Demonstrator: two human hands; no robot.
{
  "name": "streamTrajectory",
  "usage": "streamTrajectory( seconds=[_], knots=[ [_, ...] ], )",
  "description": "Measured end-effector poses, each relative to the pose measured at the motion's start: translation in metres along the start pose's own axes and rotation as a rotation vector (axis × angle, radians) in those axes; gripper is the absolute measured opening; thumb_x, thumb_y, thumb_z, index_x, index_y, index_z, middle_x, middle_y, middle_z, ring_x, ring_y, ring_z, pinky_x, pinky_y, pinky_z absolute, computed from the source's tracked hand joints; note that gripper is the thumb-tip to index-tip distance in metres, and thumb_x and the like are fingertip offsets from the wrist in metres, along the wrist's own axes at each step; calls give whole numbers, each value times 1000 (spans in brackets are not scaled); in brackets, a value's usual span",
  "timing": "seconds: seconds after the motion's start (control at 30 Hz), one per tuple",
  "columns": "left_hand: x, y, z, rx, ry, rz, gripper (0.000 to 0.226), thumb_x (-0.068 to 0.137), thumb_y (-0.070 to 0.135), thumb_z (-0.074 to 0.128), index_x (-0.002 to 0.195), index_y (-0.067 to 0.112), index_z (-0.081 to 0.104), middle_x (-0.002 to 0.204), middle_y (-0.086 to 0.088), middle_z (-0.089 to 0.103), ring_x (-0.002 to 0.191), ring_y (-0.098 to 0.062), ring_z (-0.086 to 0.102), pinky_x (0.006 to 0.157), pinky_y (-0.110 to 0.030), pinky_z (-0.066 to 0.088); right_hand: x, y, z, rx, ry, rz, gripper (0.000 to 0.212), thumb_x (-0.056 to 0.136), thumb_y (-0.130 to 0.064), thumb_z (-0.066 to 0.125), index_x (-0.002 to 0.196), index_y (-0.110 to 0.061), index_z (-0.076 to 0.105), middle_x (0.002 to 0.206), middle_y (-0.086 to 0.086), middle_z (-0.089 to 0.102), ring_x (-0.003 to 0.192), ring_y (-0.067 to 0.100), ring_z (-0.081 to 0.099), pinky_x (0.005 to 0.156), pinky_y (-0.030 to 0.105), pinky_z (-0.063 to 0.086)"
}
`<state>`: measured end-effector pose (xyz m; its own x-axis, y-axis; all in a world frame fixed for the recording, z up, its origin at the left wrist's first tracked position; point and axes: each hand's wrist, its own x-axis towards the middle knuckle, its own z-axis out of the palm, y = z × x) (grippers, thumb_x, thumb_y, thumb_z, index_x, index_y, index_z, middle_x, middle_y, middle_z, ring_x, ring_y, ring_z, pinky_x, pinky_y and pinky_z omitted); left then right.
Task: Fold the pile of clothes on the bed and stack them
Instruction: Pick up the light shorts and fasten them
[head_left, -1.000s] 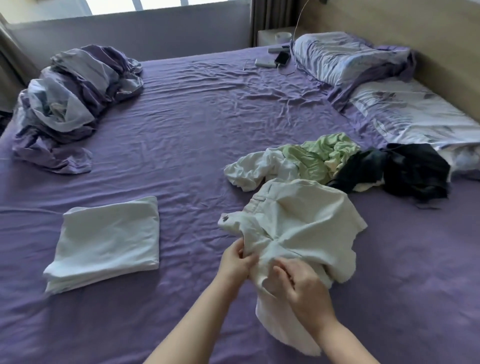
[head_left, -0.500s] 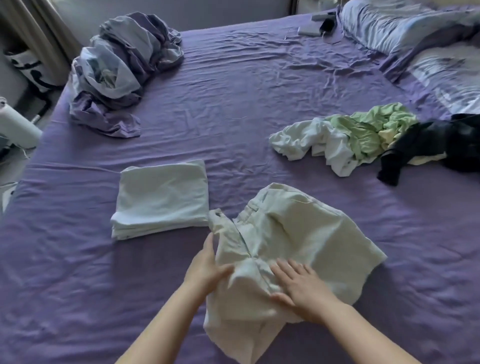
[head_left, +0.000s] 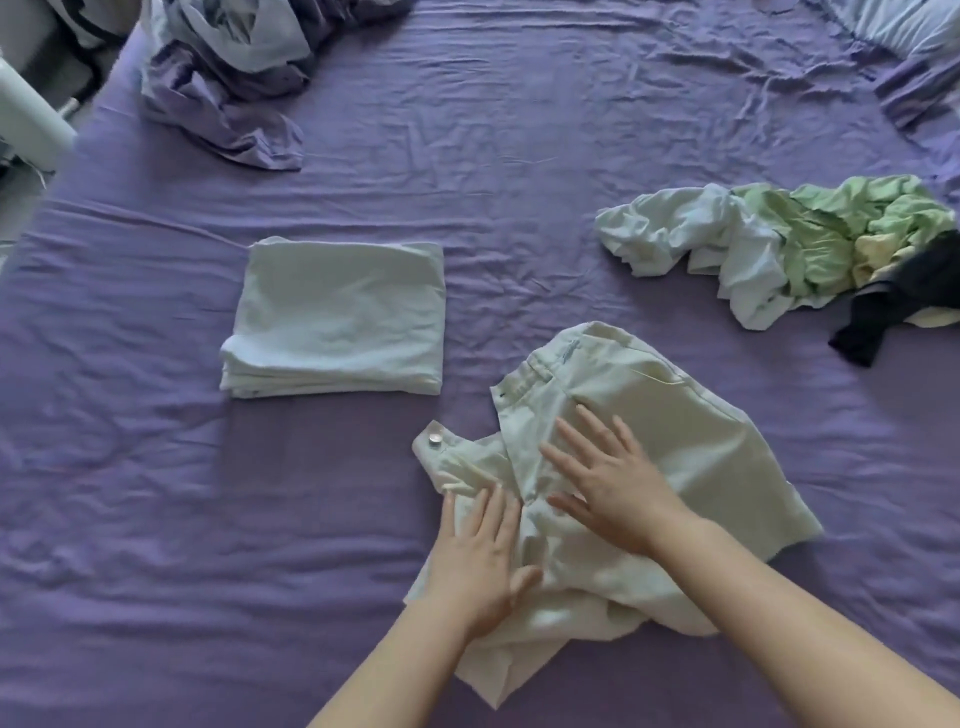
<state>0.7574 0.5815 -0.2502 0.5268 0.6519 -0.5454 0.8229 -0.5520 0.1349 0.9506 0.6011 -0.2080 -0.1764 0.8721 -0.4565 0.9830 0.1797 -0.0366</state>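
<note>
The shorts (head_left: 649, 431), gripped a second ago, are now laid at lower centre and pressed flat by both open hands, left (head_left: 480, 558) and right (head_left: 610, 480); folding can begin

Both bare forearms reach up from the bottom edge toward the lower middle of the frame. The left hand (head_left: 480, 558) lies flat, palm down, fingers straight. The right hand (head_left: 610, 480), just above and right of it, is flat too, fingers spread.

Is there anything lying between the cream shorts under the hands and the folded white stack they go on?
Nothing visible: only bare purple bedsheet separates the cream shorts from the folded white stack.
</note>
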Motion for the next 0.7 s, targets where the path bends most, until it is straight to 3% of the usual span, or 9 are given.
streamTrajectory(
  seconds=[0.07,0.17,0.27,0.3,0.37,0.47,0.53,0.6,0.7],
  knots=[
    [-3,2,18,1,20,16,81,84,61,13,151,16,10,159,-7,10,146,-27,7,111,-52,-16,13,3,-1,7,-104,-61,83,74,-71,-12,147,-41,11,157,-1,-6,141,22,-18,113,53,2],
    [-7,8,29,-69,52,100,64,90,59,26,136,22,50,142,-4,49,132,-27,44,108,-56,12,12,16,24,31,-260,-32,78,74,-82,-1,143,-49,-10,155,-7,-23,144,25,-14,112,58,7],
    [-8,5,26,-109,85,152,63,94,58,12,145,28,33,154,5,19,142,-21,17,110,-58,8,-4,24,53,74,-288,0,103,47,-89,-21,142,-49,-15,144,-10,-37,143,23,-18,112,56,9],
    [-7,5,23,-115,151,147,59,94,55,19,143,28,37,152,8,25,142,-19,23,112,-58,14,-8,25,58,93,-301,4,102,47,-88,-20,141,-49,-16,140,-10,-40,142,22,-21,112,56,6],
    [3,6,17,-150,262,108,40,87,41,48,124,27,59,123,11,62,114,-16,59,104,-51,38,-11,27,60,121,-282,6,106,43,-89,-24,141,-49,-18,137,-9,-43,140,19,-26,111,55,3],
    [23,9,1,-313,397,-34,29,71,17,58,96,28,68,79,11,66,72,-19,64,79,-30,34,-11,30,60,111,-282,-10,110,35,-86,-33,137,-47,-26,137,-6,-44,132,14,-31,110,55,4],
    [32,13,-16,-387,369,-137,30,79,16,53,100,31,69,85,8,65,80,-22,62,73,-32,30,-16,33,64,139,-271,-8,100,40,-91,-21,129,-46,-34,136,-6,-45,138,18,-27,110,56,4],
    [41,21,-25,-390,280,-185,33,90,22,50,115,39,63,107,9,62,103,-19,54,84,-32,31,-23,35,69,157,-280,-3,86,53,-84,-8,124,-47,-38,134,-7,-48,141,22,-24,111,57,3],
    [47,30,-22,-408,206,-221,27,92,35,51,117,41,61,114,9,58,111,-18,46,90,-32,29,-31,37,77,174,-282,20,81,57,-77,-6,126,-49,-37,129,-10,-53,141,22,-26,111,57,0]
  ],
)
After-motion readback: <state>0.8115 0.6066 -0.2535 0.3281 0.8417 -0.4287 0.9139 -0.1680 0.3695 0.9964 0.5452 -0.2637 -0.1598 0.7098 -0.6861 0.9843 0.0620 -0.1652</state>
